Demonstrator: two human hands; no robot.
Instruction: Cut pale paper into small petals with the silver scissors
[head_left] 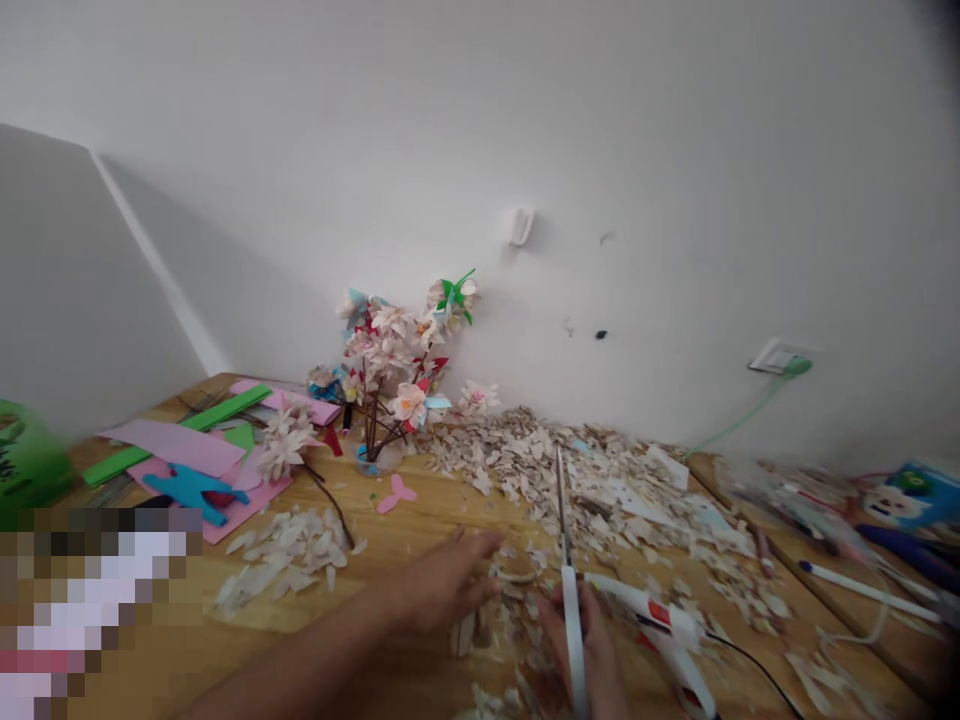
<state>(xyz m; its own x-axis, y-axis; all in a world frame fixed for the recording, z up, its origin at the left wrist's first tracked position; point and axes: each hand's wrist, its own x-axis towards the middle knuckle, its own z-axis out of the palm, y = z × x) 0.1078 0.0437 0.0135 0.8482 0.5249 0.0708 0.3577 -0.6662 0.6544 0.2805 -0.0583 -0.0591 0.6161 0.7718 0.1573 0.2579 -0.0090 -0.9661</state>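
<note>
My left hand [442,582] reaches in low over the wooden table [390,540], its fingers stretched out and apart above pale petal-like scraps, holding nothing I can see. To its right, my right hand [592,640] is closed on white-handled scissors [564,520]. They are seen edge-on, blades pointing away towards a wide heap of dry, pale scraps [517,450]. Close beside the right hand lies a white glue gun [675,630] with a red part and a black cord. Left of my left hand is a smaller pile of whitish petals [289,550].
Handmade flowers [390,350] on brown stems stand near the wall, with one loose flower [289,440] beside them. Pink paper [176,445], green strips and a blue cutout [199,490] lie left. A pen [862,590], plastic bags and a plugged-in green cord [739,410] are at right.
</note>
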